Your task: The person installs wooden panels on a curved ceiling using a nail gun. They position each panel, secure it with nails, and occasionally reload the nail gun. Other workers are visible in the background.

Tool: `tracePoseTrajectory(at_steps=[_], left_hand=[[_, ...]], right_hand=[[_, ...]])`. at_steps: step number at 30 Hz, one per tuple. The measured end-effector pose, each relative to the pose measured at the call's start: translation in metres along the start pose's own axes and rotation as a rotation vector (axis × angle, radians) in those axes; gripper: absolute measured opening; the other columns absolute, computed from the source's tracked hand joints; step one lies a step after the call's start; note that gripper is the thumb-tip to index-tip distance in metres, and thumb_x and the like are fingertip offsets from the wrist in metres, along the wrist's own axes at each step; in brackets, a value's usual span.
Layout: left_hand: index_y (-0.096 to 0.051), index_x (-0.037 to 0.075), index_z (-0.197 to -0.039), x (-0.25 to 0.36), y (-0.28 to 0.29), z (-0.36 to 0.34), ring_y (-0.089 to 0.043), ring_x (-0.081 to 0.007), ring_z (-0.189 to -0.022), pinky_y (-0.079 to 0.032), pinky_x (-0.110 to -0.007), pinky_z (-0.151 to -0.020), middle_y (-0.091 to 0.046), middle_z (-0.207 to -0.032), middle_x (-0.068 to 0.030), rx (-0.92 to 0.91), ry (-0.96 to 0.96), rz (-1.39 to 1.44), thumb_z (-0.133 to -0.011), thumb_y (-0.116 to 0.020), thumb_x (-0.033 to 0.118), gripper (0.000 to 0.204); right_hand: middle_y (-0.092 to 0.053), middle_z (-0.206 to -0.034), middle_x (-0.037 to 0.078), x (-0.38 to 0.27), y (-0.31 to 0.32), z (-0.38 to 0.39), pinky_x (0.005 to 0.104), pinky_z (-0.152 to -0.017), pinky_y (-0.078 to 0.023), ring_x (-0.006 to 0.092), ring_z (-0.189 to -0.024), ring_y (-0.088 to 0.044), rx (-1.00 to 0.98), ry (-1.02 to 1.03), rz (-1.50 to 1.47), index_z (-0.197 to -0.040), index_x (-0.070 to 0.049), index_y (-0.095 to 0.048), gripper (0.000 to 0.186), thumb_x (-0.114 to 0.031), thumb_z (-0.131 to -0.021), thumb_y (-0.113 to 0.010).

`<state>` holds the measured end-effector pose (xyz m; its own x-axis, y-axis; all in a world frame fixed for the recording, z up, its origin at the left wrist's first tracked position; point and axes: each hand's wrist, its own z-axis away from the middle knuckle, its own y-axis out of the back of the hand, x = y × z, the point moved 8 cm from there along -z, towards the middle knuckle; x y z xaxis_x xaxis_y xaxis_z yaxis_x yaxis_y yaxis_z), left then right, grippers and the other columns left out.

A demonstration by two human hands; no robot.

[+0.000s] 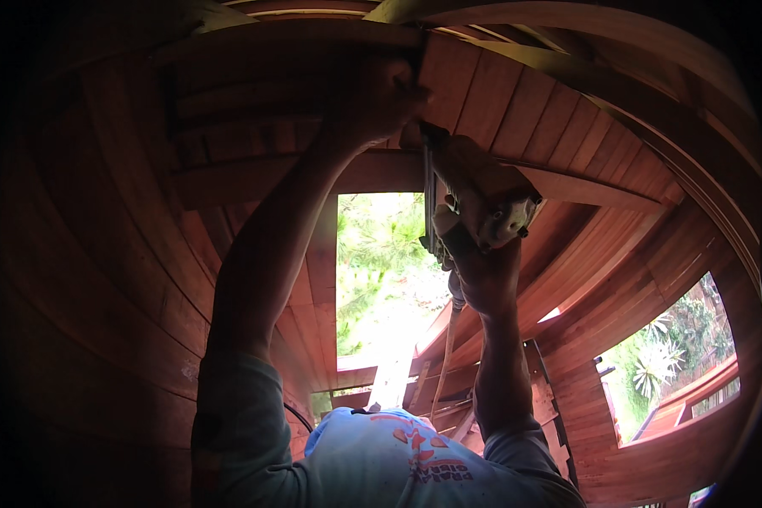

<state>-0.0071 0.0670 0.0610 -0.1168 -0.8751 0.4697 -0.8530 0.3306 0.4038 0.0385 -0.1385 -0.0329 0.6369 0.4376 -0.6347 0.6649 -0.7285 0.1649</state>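
Observation:
Both my arms reach up toward a wooden ceiling. My right hand (488, 273) is wrapped around the handle of a pneumatic nail gun (481, 182). Its nose points up toward the ceiling planks (516, 110), near my other hand, and its long magazine runs down its left side. An air hose (444, 360) hangs below the grip. My left hand (379, 102) is raised at the end of the planks, beside a dark recess. Its fingers are curled in, and shadow hides what they hold, if anything.
A wooden beam (567, 186) crosses behind the nail gun. Curved-looking board walls (118, 279) stand on both sides. One bright window opening (377, 254) lies between my arms, another (673, 364) at the lower right. A pale board or ladder rail (394, 372) rises below the first opening.

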Motion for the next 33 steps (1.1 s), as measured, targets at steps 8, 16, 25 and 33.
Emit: tracePoseTrajectory(at_steps=[8,16,25,33], left_hand=[[-0.062,0.004,-0.074,-0.008,-0.003,-0.007,-0.053,-0.0071,-0.059,-0.043,-0.027,-0.053,-0.057,-0.063,-0.0003,0.026,-0.03,0.037,-0.084,-0.075,0.026,0.027],[-0.063,0.004,-0.073,0.005,0.0,-0.002,-0.055,-0.0115,-0.059,-0.045,-0.031,-0.056,-0.059,-0.064,-0.0034,0.014,-0.04,0.109,-0.083,-0.072,0.024,0.024],[-0.065,0.004,-0.076,0.004,0.0,0.0,-0.059,-0.0119,-0.061,-0.048,-0.03,-0.059,-0.061,-0.066,-0.0039,0.02,-0.073,0.027,-0.083,-0.074,0.023,0.022],[-0.065,0.006,-0.083,-0.013,-0.006,-0.007,-0.054,-0.0063,-0.06,-0.044,-0.023,-0.053,-0.057,-0.065,0.0023,0.005,-0.044,0.464,-0.086,-0.074,0.023,0.019]], right_hand=[[-0.061,-0.084,-0.001,0.012,0.008,0.002,0.0208,-0.053,-0.044,0.0043,-0.064,-0.055,0.013,-0.294,-0.163,-0.112,-0.003,-0.061,0.03,-0.01,-0.085,-0.072],[-0.057,-0.075,-0.002,-0.012,0.052,-0.035,0.0201,-0.047,-0.042,0.0037,-0.057,-0.052,0.131,-0.126,-0.033,-0.11,-0.006,-0.06,0.033,-0.022,-0.085,-0.074],[-0.056,-0.069,0.0,-0.02,0.06,-0.054,0.0216,-0.047,-0.042,0.0062,-0.054,-0.053,0.067,-0.13,-0.113,-0.105,-0.005,-0.061,0.025,-0.02,-0.088,-0.071],[-0.061,-0.073,0.003,-0.002,0.09,-0.037,0.0224,-0.048,-0.043,0.007,-0.057,-0.057,0.188,-0.137,-0.274,-0.096,-0.002,-0.062,0.014,-0.012,-0.087,-0.068]])
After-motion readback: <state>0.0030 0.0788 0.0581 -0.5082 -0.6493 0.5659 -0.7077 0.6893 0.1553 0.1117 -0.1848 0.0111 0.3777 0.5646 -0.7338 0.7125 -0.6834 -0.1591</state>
